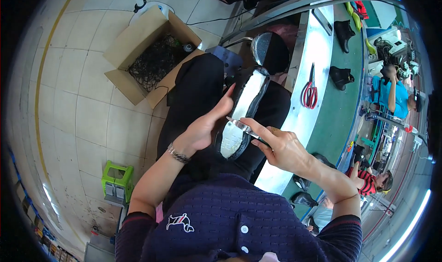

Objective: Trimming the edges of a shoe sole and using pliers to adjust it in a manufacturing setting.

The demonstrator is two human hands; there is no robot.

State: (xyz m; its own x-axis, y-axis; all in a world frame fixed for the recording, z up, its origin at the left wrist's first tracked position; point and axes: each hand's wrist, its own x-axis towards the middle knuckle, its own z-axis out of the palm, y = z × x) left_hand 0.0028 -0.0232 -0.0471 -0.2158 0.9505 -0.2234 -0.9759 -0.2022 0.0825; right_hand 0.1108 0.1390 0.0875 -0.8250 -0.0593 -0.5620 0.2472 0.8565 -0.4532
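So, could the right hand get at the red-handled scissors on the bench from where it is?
Probably yes: the scissors lie in the open on the bench beyond the right hand, but it holds a blade against the shoe.

- The shoe point(244, 117) I've got steadied on my lap with my left hand point(202, 131) has a pale, matt, slightly rough-looking sole and a dark upper that looks like leather.
- The blade point(239, 125) pinched in my right hand point(281, 147), lying across that sole, is bare shiny metal.
- Right of the shoe, the scissors point(310, 92) have glossy red plastic handles, lying on a smooth pale bench edge point(317, 46).
- Left of the shoe, the box point(138, 41) is plain matt cardboard.
- My watch band point(177, 155) is metal, sweater's a ribbed knit.
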